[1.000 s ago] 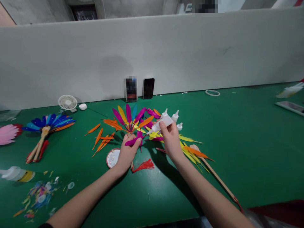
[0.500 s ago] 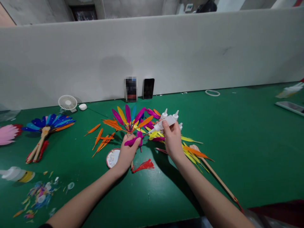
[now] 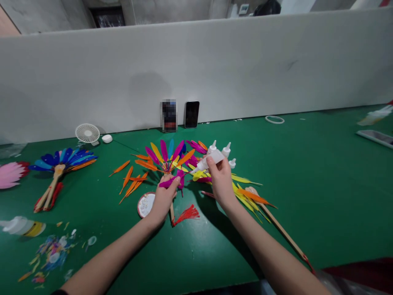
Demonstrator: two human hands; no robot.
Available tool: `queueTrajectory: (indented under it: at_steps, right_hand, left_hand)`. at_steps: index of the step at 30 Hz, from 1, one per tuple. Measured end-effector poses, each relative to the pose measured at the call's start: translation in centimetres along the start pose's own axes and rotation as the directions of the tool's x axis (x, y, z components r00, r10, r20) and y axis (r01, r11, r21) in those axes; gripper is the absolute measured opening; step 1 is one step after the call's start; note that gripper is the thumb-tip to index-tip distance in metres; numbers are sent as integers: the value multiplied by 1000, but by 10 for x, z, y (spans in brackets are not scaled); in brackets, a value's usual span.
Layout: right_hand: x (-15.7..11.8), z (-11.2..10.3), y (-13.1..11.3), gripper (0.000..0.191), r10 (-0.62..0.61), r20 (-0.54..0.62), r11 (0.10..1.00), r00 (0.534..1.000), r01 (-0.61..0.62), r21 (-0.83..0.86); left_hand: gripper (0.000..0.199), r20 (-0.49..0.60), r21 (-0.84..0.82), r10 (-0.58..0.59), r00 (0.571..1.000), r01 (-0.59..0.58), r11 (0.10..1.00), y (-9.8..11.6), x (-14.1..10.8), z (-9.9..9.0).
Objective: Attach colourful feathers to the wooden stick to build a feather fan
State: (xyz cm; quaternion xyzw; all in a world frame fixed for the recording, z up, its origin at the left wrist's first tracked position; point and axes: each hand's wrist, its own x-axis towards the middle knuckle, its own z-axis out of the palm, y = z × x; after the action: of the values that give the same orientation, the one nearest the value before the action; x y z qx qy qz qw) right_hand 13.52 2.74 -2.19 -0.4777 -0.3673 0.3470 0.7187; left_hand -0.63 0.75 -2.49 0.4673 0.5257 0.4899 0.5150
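My left hand (image 3: 162,200) is closed around a feather fan (image 3: 163,150) with magenta, yellow, blue and orange feathers. A loose magenta feather (image 3: 167,182) is pinched in its fingers, quill pointing right. From the fan's wooden handle hangs a red tassel (image 3: 188,214). My right hand (image 3: 222,183) grips a white squeeze bottle (image 3: 215,157), tilted so its nozzle points down-left, close to the quill; I cannot tell if they touch. Behind it stand several white nozzle bottles (image 3: 226,150). Yellow feathers (image 3: 244,200) and a wooden-handled piece (image 3: 284,230) lie right of my right hand.
Loose orange feathers (image 3: 127,178) and a round dish of small beads (image 3: 145,205) lie left of the fan. Further left are a blue feather fan (image 3: 61,159), a yellow-labelled bottle (image 3: 26,226) and scraps (image 3: 53,252). Two phones (image 3: 192,114) lean on the white partition (image 3: 233,69).
The held fan has dipped slightly toward me. The pinched magenta feather has shifted a little left, and the squeeze bottle has moved slightly left with my right hand.
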Motion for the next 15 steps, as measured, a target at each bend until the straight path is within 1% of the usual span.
queueTrajectory:
  at_steps: [2, 6, 11, 15]
  right_hand:
    - [3, -1, 1, 31, -3, -28, 1000, 1000, 4, 25]
    - [7, -2, 2, 34, 6, -64, 994, 998, 0, 108]
    - [8, -2, 3, 33, 91, -24, 982, 996, -86, 166]
    - [8, -1, 4, 32, 156, -49, 973, 987, -145, 179]
  left_hand:
    - [28, 41, -17, -39, 998, 40, 999, 1, -1, 0]
    - [29, 64, -62, -46, 997, 50, 997, 3, -1, 1]
    - [31, 84, -167, -57, 995, 70, 983, 5, 0, 3]
    - [33, 100, -240, -57, 993, 80, 968, 5, 0, 3]
